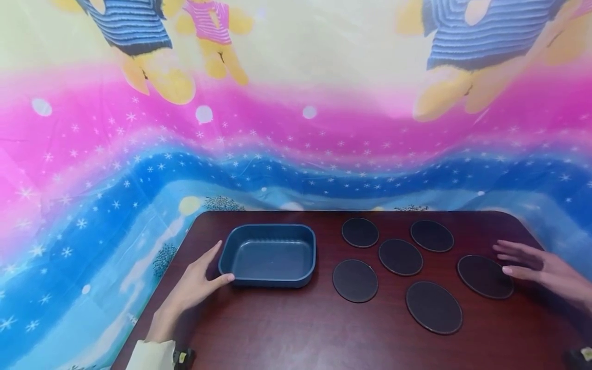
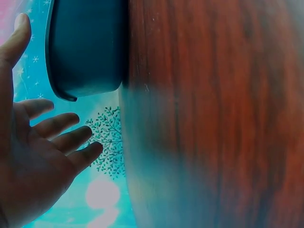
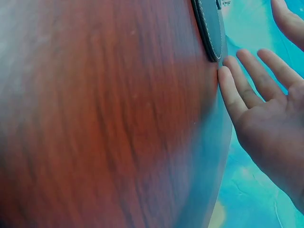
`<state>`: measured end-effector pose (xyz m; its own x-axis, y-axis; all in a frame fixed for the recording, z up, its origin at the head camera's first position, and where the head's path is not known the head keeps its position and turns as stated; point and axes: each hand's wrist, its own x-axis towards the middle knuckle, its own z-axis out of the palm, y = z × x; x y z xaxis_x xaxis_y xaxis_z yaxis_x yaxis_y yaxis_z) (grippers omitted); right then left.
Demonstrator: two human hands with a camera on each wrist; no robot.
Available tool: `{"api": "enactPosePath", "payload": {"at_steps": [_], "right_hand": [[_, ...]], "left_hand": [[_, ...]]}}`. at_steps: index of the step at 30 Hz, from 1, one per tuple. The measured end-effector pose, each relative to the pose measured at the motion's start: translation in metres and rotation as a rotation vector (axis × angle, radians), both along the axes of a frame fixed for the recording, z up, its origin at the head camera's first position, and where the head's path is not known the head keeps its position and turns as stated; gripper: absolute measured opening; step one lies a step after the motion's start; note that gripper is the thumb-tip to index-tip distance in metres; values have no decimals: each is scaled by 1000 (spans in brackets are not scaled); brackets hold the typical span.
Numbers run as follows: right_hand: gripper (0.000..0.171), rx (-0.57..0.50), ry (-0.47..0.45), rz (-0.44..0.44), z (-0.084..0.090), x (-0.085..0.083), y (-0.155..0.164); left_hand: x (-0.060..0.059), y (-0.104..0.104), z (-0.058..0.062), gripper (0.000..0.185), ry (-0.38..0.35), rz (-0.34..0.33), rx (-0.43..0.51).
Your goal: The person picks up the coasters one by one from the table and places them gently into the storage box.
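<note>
A pale sleeve (image 1: pixel 150 355) is nearest, towards the desk's (image 1: pixel 277 329) left edge. The frontmost of six round black coasters (image 1: pixel 435 307) lies right of centre. The left hand (image 1: pixel 196 285), released with fingers extended, is just beside a rectangular dark-blue dish (image 1: pixel 273 257), which stands near the desk's far left corner. The right hand (image 1: pixel 548 270), likewise released, is by the coaster closest to the right edge. Two coasters lie near the far edge; behind hangs a bear-print cloth (image 1: pixel 277 133).
</note>
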<state>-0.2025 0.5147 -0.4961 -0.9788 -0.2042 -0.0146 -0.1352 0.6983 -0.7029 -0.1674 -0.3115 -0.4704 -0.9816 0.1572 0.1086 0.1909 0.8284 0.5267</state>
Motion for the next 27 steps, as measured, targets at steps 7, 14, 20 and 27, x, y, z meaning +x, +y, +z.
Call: {"api": "enactPosePath", "payload": {"at_steps": [7,14,20,27], "right_hand": [[79,17,-4,33,-2,-1,-6],[84,34,62,74,-5,0,-16],[89,125,82,65,-4,4,-20],[93,228,120,39,-6,3,-26]], "left_hand": [[-2,4,2,101,2,-3,18],[-1,8,2,103,-2,-4,41],[-2,8,3,104,-5,-22,56],[-5,7,2,108,-64,-30,44]]}}
